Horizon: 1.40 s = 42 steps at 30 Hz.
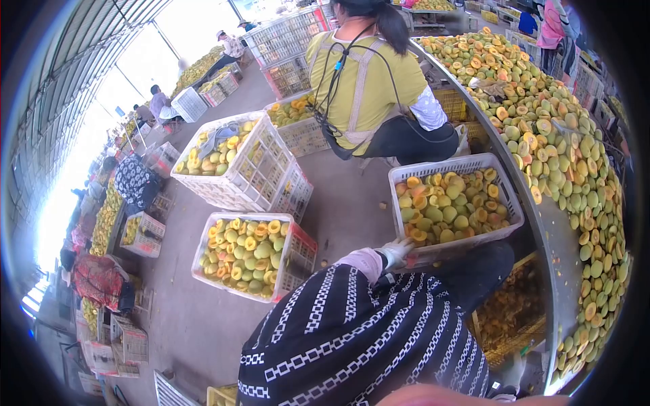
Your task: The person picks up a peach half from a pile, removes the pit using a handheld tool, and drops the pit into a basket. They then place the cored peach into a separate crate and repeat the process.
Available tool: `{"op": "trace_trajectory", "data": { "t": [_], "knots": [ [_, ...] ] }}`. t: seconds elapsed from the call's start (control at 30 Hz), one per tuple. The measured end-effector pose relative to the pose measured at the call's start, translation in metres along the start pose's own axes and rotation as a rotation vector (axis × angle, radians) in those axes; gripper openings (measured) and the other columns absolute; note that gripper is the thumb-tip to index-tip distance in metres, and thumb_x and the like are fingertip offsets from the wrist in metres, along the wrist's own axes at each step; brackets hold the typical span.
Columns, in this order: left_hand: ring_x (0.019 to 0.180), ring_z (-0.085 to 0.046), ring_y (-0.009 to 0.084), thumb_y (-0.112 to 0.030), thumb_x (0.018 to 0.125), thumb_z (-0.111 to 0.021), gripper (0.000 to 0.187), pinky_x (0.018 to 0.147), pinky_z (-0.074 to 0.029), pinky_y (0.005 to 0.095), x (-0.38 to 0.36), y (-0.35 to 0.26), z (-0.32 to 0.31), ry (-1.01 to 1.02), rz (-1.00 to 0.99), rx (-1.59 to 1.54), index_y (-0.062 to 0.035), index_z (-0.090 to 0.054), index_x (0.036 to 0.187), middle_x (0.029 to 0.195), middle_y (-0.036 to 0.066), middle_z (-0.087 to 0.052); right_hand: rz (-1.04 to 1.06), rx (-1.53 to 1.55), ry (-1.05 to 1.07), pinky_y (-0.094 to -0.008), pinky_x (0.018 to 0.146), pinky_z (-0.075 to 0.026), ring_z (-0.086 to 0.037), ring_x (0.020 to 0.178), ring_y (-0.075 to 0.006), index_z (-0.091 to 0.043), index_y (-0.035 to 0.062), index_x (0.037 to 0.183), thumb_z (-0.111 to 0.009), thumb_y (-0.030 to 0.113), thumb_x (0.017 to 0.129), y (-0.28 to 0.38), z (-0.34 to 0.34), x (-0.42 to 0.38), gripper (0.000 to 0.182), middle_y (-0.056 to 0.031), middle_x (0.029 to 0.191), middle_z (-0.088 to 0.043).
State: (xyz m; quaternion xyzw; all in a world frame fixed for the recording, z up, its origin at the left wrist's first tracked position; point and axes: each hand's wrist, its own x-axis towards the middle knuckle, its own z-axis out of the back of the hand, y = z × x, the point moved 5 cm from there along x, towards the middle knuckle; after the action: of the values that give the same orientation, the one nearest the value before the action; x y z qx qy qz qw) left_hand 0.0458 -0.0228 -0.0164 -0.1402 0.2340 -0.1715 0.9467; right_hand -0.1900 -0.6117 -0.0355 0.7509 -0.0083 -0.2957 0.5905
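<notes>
A white plastic crate [509, 177] full of halved and whole yellow-green fruit stands beside the metal-edged table. My left hand [396, 254], in a pale glove, holds the near left corner of its rim, below a pink cuff and a black-and-white patterned sleeve. Low at the right, beside the table edge, a pale gloved shape [514, 373] seems to be my right hand; its fingers cannot be made out.
Halved fruit [542, 128] is heaped on the table [552, 237] at the right. A yellow crate [518, 338] sits under it. More filled crates [291, 260] [261, 159] stand on the floor at the left. A co-worker in a yellow-green top [365, 81] sits ahead.
</notes>
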Motion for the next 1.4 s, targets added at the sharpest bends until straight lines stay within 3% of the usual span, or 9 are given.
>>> {"op": "trace_trajectory", "data": {
  "t": [0.07,0.57,0.63,0.77,0.97,1.17,1.27,1.3,1.4],
  "knots": [
    [0.136,-0.029,0.0354,-0.022,0.076,-0.063,0.07,0.111,-0.031,0.0396,0.001,0.003,-0.001,-0.029,0.026,-0.056,-0.0075,-0.037,0.14,0.149,0.014,-0.028,-0.028,-0.025,-0.111,-0.0294,0.052,-0.04,-0.048,0.066,-0.0143,-0.046,0.0109,0.108,-0.065,0.021,0.085,0.013,-0.017,-0.015,0.031,-0.0008,0.077,-0.049],
    [0.134,-0.033,0.035,-0.023,0.079,-0.059,0.069,0.11,-0.032,0.0388,-0.007,0.008,-0.004,-0.09,-0.047,-0.041,-0.0084,-0.034,0.141,0.148,0.016,-0.029,0.083,-0.028,-0.093,-0.0273,0.052,-0.043,-0.053,0.068,-0.0135,-0.046,0.0121,0.12,-0.061,0.021,0.088,0.0,0.003,-0.005,0.037,-0.0019,0.083,-0.054],
    [0.133,-0.035,0.0353,-0.023,0.079,-0.061,0.069,0.109,-0.033,0.039,-0.003,0.014,-0.009,-0.073,-0.066,-0.036,-0.0078,-0.035,0.141,0.149,0.017,-0.028,0.097,-0.07,-0.058,-0.0282,0.069,-0.048,-0.056,0.075,-0.0146,-0.047,0.0074,0.123,-0.061,0.018,0.087,0.012,-0.012,-0.019,0.04,-0.0031,0.091,-0.056],
    [0.135,-0.032,0.0382,-0.029,0.082,-0.057,0.068,0.11,-0.031,0.0388,-0.002,0.018,-0.012,-0.039,-0.057,-0.102,-0.009,-0.034,0.142,0.151,0.019,-0.025,0.209,-0.148,-0.181,-0.0247,0.06,-0.041,-0.051,0.069,-0.0093,-0.055,0.004,0.114,-0.062,0.016,0.086,0.04,-0.036,-0.041,0.031,0.001,0.082,-0.056],
    [0.137,-0.031,0.0342,-0.032,0.082,-0.061,0.069,0.11,-0.03,0.0347,-0.003,0.021,-0.001,0.045,-0.083,-0.072,-0.0088,-0.034,0.142,0.152,0.018,-0.024,0.241,-0.178,-0.047,-0.0252,0.072,-0.045,-0.058,0.084,-0.0117,-0.052,0.0042,0.123,-0.064,0.023,0.088,0.088,-0.092,-0.082,0.041,-0.0027,0.095,-0.063],
    [0.128,-0.044,0.0315,-0.032,0.085,-0.056,0.056,0.106,-0.035,0.0346,0.013,0.029,0.015,0.039,-0.05,-0.068,-0.0076,-0.047,0.134,0.134,0.016,-0.051,0.434,-0.072,0.08,-0.0242,0.067,-0.046,-0.059,0.077,-0.0113,-0.043,0.0046,0.13,-0.058,0.03,0.093,0.121,-0.128,-0.138,0.047,-0.0042,0.085,-0.063],
    [0.121,-0.052,0.0236,-0.027,0.089,-0.057,0.046,0.102,-0.038,0.0303,0.02,0.052,0.035,-0.221,0.14,-0.684,-0.0033,-0.053,0.128,0.127,0.014,-0.058,0.369,0.052,-0.068,-0.0227,0.048,-0.045,-0.052,0.051,-0.0097,-0.036,0.0077,0.137,-0.057,0.025,0.093,0.118,-0.122,-0.158,0.052,-0.0042,0.076,-0.059],
    [0.108,-0.059,0.0203,-0.02,0.089,-0.058,0.04,0.091,-0.046,0.0297,0.027,0.05,0.044,-0.421,0.065,-0.848,-0.0027,-0.056,0.125,0.115,0.012,-0.063,0.369,0.056,-0.075,-0.0227,0.048,-0.045,-0.052,0.051,-0.0097,-0.036,0.0077,0.137,-0.057,0.025,0.093,0.119,-0.123,-0.166,0.052,-0.0042,0.076,-0.059],
    [0.087,-0.061,0.0149,-0.018,0.091,-0.059,0.037,0.071,-0.05,0.0271,0.044,0.031,0.077,-0.363,0.07,-1.359,-0.006,-0.055,0.125,0.1,0.005,-0.061,0.322,0.014,-0.293,-0.0205,0.043,-0.042,-0.05,0.044,-0.0092,-0.034,0.0041,0.139,-0.055,0.014,0.09,0.121,-0.116,-0.188,0.055,-0.0046,0.077,-0.059]
  ]
}}
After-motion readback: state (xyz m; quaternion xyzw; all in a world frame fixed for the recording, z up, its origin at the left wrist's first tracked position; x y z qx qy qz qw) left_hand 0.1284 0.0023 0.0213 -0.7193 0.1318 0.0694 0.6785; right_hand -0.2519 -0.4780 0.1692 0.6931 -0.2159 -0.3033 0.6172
